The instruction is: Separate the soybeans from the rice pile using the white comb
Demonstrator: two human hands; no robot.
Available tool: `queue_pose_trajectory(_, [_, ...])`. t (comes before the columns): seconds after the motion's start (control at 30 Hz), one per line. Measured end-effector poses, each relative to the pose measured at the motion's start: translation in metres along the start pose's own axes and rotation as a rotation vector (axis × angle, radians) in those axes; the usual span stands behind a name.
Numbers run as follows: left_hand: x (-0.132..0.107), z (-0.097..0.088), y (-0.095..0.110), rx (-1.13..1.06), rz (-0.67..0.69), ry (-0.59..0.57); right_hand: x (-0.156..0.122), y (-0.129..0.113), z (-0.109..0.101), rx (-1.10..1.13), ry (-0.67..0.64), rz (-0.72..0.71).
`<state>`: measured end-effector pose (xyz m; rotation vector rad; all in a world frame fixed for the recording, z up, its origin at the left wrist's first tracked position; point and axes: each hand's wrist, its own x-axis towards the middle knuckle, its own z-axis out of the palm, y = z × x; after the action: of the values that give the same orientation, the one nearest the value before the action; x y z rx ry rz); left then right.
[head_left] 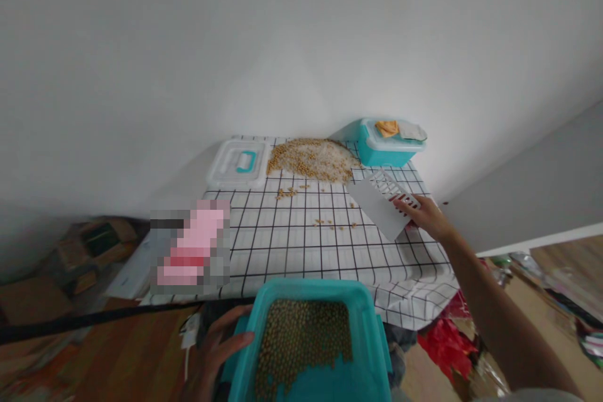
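My right hand (423, 217) grips one end of a white sheet with rows of slots (380, 204), fingers wrapped over its slotted part. The sheet is tilted above the right side of the table. My left hand (221, 342) holds the left side of a teal plastic bin (308, 287) at the table's front edge, fingertips at its rim. Inside the bin, round tan beans (301, 333) cover much of the bottom, leaving some teal bare at the near side. At the back of the table lies a pile of beans mixed with whitish grains (313, 160).
A clear lid with a teal handle (230, 163) lies at the back left. At the back right stands a lidded teal box (386, 154), with cloths on top. Stray beans dot the checked tablecloth (292, 251). A blurred pink item (200, 235) is at left. Walls rise behind.
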<state>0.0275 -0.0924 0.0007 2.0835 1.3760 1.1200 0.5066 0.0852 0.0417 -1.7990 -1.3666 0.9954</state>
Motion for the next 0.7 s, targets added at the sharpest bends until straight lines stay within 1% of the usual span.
queue_pose_trajectory(0.1, [0.003, 0.004, 0.004, -0.056, -0.029, -0.009, -0.001, -0.002, 0.002, 0.002, -0.015, 0.0])
queue_pose_trajectory(0.23, [0.005, 0.01, 0.006, -0.072, -0.041, -0.019, 0.002, -0.006, 0.002, -0.016, -0.044, -0.019])
queue_pose_trajectory(0.33, [0.002, 0.013, 0.002, -0.092, -0.061, -0.052, 0.005, -0.011, 0.004, -0.023, -0.072, -0.033])
queue_pose_trajectory(0.53, [-0.004, 0.016, -0.009, -0.085, -0.046, -0.059, 0.01, -0.022, 0.016, -0.024, -0.155, -0.07])
queue_pose_trajectory(0.6, [-0.006, 0.016, -0.009, -0.078, -0.053, -0.048, 0.012, -0.024, 0.021, -0.024, -0.172, -0.082])
queue_pose_trajectory(0.7, [-0.006, 0.018, -0.006, -0.061, -0.088, 0.017, 0.014, -0.025, 0.027, -0.042, -0.186, -0.1])
